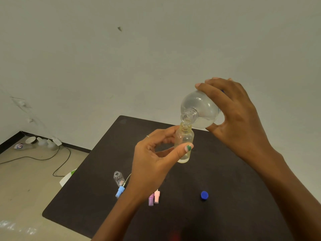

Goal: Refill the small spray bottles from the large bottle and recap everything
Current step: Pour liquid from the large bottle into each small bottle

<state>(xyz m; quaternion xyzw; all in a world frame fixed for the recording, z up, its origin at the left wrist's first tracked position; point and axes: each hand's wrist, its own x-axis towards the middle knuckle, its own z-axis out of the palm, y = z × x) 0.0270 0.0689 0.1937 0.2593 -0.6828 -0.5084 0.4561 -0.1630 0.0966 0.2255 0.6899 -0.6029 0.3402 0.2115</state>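
A bare, plain room: blank wall [121, 58], a dark counter [217, 180], tan floor [26, 180] with a loose cable [57, 159] and discarded cups [31, 140] in the corner.

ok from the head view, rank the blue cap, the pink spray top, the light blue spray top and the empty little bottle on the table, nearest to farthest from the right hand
1. blue cap, on the table below the right hand, toward the near edge
2. pink spray top, further left, beside the purple one
3. light blue spray top and empty small bottle, far left, touching; too close to call
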